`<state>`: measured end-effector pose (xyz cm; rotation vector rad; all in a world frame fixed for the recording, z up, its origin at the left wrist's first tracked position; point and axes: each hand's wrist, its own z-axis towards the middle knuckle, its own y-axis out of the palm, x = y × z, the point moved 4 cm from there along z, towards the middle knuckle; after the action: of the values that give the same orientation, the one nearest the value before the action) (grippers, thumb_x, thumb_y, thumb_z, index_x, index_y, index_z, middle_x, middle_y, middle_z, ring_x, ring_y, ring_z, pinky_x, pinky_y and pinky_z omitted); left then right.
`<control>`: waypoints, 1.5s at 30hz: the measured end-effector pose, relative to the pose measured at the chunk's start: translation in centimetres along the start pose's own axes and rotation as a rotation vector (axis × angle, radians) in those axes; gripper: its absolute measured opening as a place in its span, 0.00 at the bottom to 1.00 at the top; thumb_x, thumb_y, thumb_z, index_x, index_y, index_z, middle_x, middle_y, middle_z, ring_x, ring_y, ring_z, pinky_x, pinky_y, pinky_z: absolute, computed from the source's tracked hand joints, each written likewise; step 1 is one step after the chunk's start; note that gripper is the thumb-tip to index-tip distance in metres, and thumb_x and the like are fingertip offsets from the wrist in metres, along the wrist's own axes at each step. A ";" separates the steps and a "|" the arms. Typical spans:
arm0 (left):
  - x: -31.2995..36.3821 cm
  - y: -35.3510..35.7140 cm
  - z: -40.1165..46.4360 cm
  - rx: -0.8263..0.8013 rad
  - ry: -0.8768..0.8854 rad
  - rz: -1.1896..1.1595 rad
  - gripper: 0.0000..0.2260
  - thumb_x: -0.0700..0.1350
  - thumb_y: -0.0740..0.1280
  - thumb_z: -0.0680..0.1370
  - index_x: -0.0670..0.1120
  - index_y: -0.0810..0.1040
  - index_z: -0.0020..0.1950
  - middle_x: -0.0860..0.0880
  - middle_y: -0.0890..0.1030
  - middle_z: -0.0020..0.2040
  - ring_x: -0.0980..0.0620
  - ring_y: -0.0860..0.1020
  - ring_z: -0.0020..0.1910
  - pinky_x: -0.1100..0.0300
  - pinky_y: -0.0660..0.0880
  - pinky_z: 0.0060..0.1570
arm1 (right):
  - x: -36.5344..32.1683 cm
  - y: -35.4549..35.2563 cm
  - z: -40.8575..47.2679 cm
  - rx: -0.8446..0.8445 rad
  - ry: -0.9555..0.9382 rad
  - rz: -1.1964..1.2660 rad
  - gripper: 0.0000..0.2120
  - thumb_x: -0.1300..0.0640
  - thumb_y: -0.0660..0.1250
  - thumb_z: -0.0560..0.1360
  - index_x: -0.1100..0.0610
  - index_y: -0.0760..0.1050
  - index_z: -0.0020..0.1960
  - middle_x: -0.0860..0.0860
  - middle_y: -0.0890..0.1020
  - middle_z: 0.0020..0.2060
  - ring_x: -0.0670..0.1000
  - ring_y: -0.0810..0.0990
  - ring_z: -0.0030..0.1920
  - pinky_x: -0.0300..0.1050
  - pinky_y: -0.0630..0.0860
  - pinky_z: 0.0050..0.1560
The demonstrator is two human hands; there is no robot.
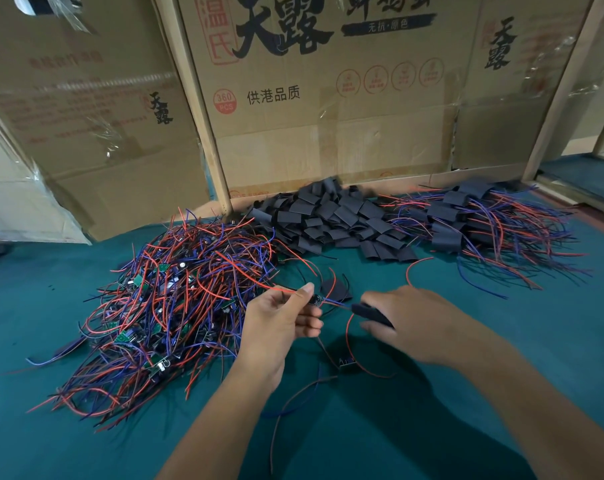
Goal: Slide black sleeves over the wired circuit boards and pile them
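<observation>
1. Left hand [280,320]: fingers curled, thumb and forefinger pinching a small circuit board [316,299] by its end. Red and blue wires run out of the board on both sides.
2. Right hand [408,320]: fingers and thumb gripping one black sleeve [370,312], held just to the right of the board. The board's wires lead toward the sleeve's open end; whether they have entered it cannot be told. The board itself is outside the sleeve.
3. Unsleeved stock: a tangled heap of wired boards [176,306] lies on the green bench [501,341], left of the hands.
4. Sleeve stock: a pile of empty sleeves [331,216] lies at the rear centre of the bench, against the cardboard wall [328,133].
5. Finished stock: a pile of sleeved boards [473,220] lies at the rear right, wires trailing outward.
6. Loose items: one flat sleeve [335,289] lies on the bench just behind the hands; another wired board [345,362] lies below them.
</observation>
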<state>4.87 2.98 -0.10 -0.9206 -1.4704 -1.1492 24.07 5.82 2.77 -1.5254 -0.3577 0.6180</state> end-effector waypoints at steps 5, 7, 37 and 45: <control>-0.3 0.5 -0.2 -0.040 0.013 0.011 0.11 0.44 0.72 0.77 0.37 0.76 0.47 0.40 0.82 0.36 0.48 0.79 0.30 0.60 0.77 0.30 | -0.2 0.2 -0.3 -0.083 0.009 -0.002 0.17 0.36 0.52 0.80 0.49 0.61 0.45 0.47 0.70 0.36 0.55 0.71 0.40 0.50 0.68 0.41; -0.4 0.5 -0.2 -0.046 0.012 0.004 0.11 0.44 0.72 0.77 0.36 0.76 0.49 0.39 0.82 0.36 0.47 0.79 0.30 0.60 0.77 0.31 | -0.3 0.5 -0.4 -0.140 0.014 0.062 0.20 0.35 0.48 0.81 0.50 0.62 0.43 0.47 0.71 0.37 0.54 0.72 0.41 0.51 0.69 0.43; 0.1 1.7 -1.4 -0.113 -0.004 -0.002 0.11 0.49 0.74 0.72 0.42 0.78 0.39 0.43 0.79 0.33 0.51 0.75 0.27 0.62 0.73 0.28 | -3.0 -0.7 0.2 0.287 0.047 -0.142 0.19 0.39 0.60 0.79 0.50 0.69 0.61 0.48 0.82 0.52 0.54 0.78 0.53 0.46 0.64 0.55; 0.3 1.6 -1.2 -0.102 0.168 0.262 0.17 0.49 0.71 0.78 0.40 0.80 0.33 0.42 0.80 0.31 0.50 0.74 0.25 0.62 0.71 0.28 | -3.1 -0.5 0.2 0.288 0.018 -0.028 0.17 0.40 0.61 0.79 0.50 0.70 0.60 0.48 0.81 0.53 0.55 0.78 0.54 0.45 0.59 0.43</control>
<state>6.60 2.21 0.49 -1.0272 -1.1281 -1.0851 21.55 4.17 3.74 -1.2480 -0.2633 0.6052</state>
